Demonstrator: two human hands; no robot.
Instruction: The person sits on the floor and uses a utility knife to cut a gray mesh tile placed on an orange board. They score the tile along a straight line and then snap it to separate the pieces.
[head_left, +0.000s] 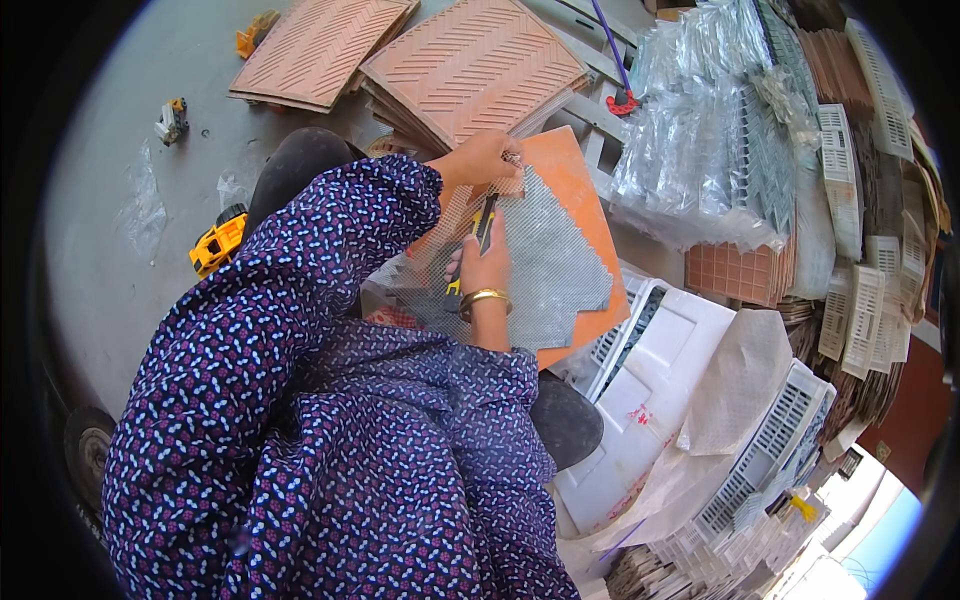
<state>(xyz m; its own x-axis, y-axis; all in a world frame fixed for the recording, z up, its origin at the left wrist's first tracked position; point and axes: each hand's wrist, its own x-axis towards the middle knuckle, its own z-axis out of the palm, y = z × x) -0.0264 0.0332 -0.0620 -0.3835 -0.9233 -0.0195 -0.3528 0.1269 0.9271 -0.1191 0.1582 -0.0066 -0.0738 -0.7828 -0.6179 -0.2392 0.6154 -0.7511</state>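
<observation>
While your right hand (487, 262) closes around a yellow-and-black utility knife (478, 238), its blade end pointing away from you toward your left hand (485, 158), the grey mesh sheet (545, 262) lies flat beneath both on an orange board (572, 180). Your left hand sits at the far edge of the mesh, fingers curled down and pinching or pressing that edge; whether it grips the mesh itself or only pins it cannot be told from here. The knife's long axis runs almost straight from one hand to the other, up the picture and slightly right, so the line between your hands is the line of the tool. Most of the mesh spreads out to the right of both hands, its ragged lower edge reaching past your right wrist with its gold bangle (484, 297); only a narrow strip lies on the left side of the knife, under your patterned sleeve. Your right hand is nearer to your body, your left farther out. Beyond your left hand rest stacked ribbed terracotta tiles (470, 62), and off to the right of your right hand, white plastic trays (650, 390) and bundled clear-wrapped mesh (700, 140).
</observation>
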